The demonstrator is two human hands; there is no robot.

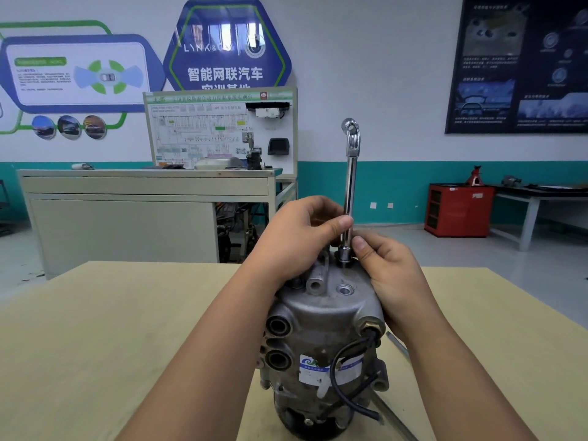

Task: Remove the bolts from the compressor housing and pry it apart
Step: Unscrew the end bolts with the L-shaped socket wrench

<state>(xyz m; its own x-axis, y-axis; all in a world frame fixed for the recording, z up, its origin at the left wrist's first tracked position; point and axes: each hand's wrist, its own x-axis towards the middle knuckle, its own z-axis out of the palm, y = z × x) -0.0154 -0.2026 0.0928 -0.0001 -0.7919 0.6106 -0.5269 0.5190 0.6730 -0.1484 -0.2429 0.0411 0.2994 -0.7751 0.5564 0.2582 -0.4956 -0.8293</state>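
2 grips (L hand [302, 237], R hand [391, 275]) on chrome wrench [350, 179] atop cast-metal compressor [321, 313]

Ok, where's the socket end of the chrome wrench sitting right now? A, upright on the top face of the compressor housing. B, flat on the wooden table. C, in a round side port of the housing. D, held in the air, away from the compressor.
A: the socket wrench stands upright, its socket seated on top of the compressor housing, with the left hand and right hand pinching it.
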